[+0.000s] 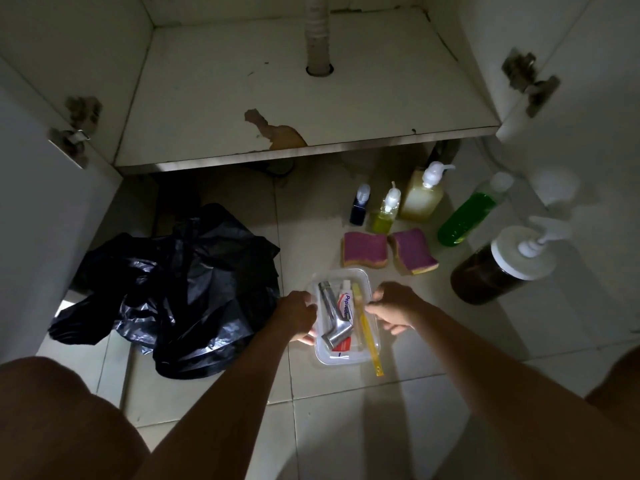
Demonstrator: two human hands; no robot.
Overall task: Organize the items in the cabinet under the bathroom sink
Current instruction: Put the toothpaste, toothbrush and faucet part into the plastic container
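Observation:
A clear plastic tray sits on the tiled floor in front of the open cabinet. It holds a metal faucet, a toothpaste tube and a yellow toothbrush that sticks out over the near rim. My left hand grips the tray's left edge and my right hand grips its right edge, fingers curled round the rim. The cabinet shelf holds nothing, with a white drain pipe passing through it.
A crumpled black plastic bag lies left of the tray. Behind and right stand two purple sponges, a small dark bottle, two yellow pump bottles, a green bottle and a brown pump jar. Both cabinet doors hang open.

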